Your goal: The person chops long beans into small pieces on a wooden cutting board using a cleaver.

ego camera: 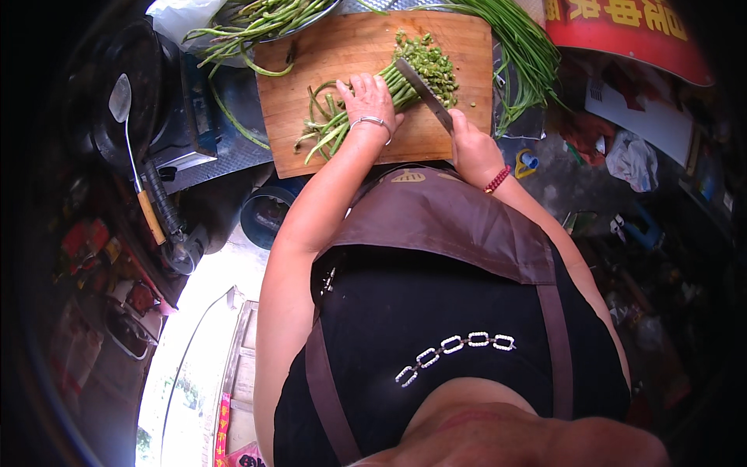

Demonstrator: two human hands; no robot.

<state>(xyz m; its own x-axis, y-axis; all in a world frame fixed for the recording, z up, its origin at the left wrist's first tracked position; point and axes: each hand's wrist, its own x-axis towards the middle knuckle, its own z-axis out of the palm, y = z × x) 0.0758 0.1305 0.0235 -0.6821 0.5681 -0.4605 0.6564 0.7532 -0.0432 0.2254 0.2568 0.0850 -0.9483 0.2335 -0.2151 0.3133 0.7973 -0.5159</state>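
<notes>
My left hand (371, 104) presses down on a bundle of green long beans (334, 129) on a wooden cutting board (327, 55). A metal bangle circles that wrist. The beans' uncut ends fan out towards the lower left of the board. In my right hand (474, 140) is the handle of a kitchen knife (425, 92); its dark blade slants across the bundle's far end. Chopped bean pieces (429, 61) lie heaped just beyond the blade. Part of the bundle is hidden under my left palm.
More long beans (274, 17) hang over a plate's edge at the far left. A bunch of green chives or similar greens (525, 52) lies right of the board. A black wok (102, 125) with a metal spatula (135, 157) stands left; a bucket (265, 216) is below.
</notes>
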